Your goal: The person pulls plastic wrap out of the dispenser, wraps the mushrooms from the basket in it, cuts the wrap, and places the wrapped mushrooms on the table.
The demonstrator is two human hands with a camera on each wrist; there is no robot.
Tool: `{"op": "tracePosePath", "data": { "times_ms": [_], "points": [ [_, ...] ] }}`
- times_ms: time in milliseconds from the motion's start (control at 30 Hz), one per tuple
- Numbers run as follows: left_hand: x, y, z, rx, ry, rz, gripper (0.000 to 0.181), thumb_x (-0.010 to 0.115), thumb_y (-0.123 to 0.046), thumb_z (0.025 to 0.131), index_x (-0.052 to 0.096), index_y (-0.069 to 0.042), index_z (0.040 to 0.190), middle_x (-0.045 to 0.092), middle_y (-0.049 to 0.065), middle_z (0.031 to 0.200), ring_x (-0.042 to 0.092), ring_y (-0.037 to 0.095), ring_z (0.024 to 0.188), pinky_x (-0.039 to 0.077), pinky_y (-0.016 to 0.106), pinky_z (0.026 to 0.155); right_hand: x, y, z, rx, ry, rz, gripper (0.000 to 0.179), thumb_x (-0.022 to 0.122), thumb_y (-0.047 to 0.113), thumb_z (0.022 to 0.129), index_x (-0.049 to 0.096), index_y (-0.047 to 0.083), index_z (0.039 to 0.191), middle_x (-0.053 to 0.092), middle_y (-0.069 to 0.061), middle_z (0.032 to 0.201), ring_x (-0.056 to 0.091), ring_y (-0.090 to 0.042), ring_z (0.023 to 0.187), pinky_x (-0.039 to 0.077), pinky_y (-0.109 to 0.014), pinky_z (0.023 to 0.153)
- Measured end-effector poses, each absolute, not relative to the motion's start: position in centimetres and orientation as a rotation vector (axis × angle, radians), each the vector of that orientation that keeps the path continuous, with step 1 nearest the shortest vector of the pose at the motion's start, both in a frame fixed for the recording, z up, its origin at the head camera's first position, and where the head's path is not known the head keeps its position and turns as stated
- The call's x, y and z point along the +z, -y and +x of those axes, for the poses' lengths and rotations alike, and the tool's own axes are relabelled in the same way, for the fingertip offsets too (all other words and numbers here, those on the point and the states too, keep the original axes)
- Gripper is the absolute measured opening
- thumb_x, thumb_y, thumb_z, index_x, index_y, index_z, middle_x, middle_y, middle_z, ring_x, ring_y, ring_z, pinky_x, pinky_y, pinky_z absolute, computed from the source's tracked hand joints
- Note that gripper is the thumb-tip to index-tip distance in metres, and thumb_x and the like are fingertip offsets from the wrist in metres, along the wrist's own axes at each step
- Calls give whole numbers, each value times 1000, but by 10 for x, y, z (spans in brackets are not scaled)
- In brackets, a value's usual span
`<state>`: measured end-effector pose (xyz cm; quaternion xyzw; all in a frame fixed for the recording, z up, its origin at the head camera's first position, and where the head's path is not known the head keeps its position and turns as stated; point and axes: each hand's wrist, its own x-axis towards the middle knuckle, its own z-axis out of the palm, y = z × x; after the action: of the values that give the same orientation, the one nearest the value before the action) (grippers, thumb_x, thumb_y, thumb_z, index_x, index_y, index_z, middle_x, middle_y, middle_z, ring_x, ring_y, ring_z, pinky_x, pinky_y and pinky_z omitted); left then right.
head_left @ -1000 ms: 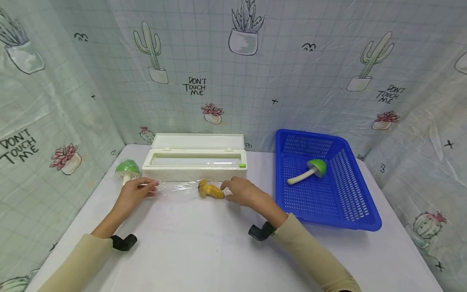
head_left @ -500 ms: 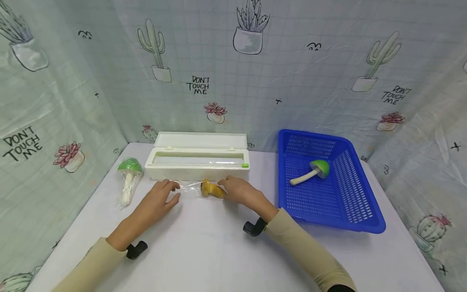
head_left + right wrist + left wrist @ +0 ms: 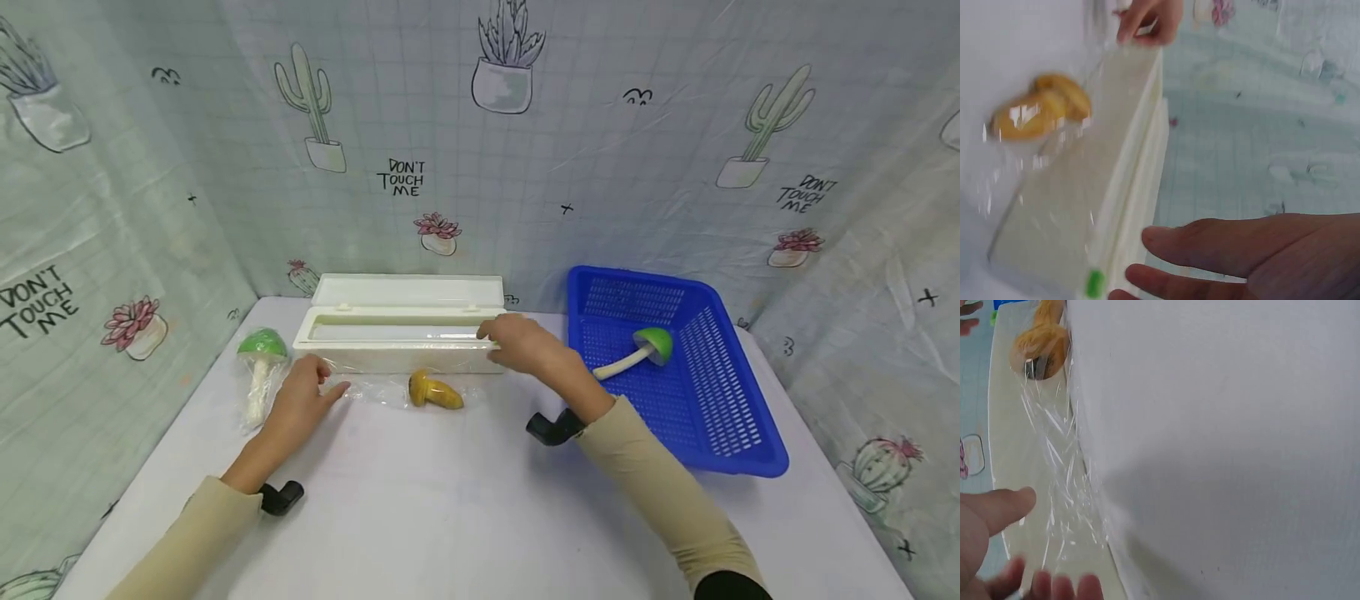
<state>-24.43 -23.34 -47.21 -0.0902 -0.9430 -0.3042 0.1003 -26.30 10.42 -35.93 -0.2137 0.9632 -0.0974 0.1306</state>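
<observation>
A yellow toy mushroom [image 3: 435, 392] lies on the white table, covered by clear plastic film [image 3: 378, 389]. Just behind it is a long white cling film box [image 3: 401, 360] with its lid raised. My left hand [image 3: 298, 400] is at the film's left end, thumb and fingers apart; the left wrist view shows nothing pinched between them. Over the right end of the box hovers my right hand [image 3: 525, 346], its fingers loosely bent. Near that hand the box's green slider [image 3: 1094, 283] shows in the right wrist view.
A film-wrapped green-capped mushroom [image 3: 260, 375] lies left of the box. To the right stands a blue plastic basket [image 3: 720, 392] holding an unwrapped green-capped mushroom [image 3: 652, 344]. A patterned curtain [image 3: 585, 167] hangs behind and at both sides.
My right hand has left the mushroom's stem end and moved up and right to the box's end. My left hand shifted right over the film, then slightly back left.
</observation>
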Motion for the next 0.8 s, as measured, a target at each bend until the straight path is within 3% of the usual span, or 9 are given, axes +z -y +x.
{"op": "tracePosePath", "data": {
  "times_ms": [200,333,433,533,667,800],
  "points": [
    [-477,240,-253,-938,2859,-37,89,81,-17,88,19,26,134,29,44,123,35,56,114,34,65,101,-352,-118,-291,-118,-2686,-543,36,67,9,98,63,5,133,63,-14,132,59,-25,114,54,-38,96],
    [-481,245,-263,-1099,2858,-16,113,81,-12,87,-8,22,147,11,50,145,18,62,138,21,65,116,-356,-114,-305,-68,-2688,-566,29,69,6,96,66,3,125,66,-12,122,59,-23,106,54,-34,89],
    [-483,246,-268,-1230,2775,-67,118,83,-3,83,-12,15,151,11,45,151,15,57,144,17,63,119,-360,-109,-313,3,-2699,-582,25,73,9,94,70,2,118,69,-10,116,62,-21,103,56,-32,86],
    [-486,245,-272,-1293,2715,-118,116,86,3,77,-4,11,151,21,39,148,25,54,141,21,62,119,-364,-106,-318,68,-2716,-605,21,77,11,92,74,3,111,72,-9,112,67,-21,102,58,-31,84],
    [-488,244,-274,-1301,2696,-133,112,86,4,76,2,12,148,25,38,145,30,54,138,24,62,117,-367,-105,-323,23,-2754,-652,15,79,8,90,77,3,104,74,-9,108,69,-21,98,59,-30,81],
    [-486,244,-275,-1282,2699,-140,108,85,5,77,3,13,148,24,40,145,30,54,138,25,61,117,-368,-110,-326,-120,-2766,-668,7,79,5,88,77,3,95,74,-8,98,64,-16,82,57,-28,74]
  ]
}}
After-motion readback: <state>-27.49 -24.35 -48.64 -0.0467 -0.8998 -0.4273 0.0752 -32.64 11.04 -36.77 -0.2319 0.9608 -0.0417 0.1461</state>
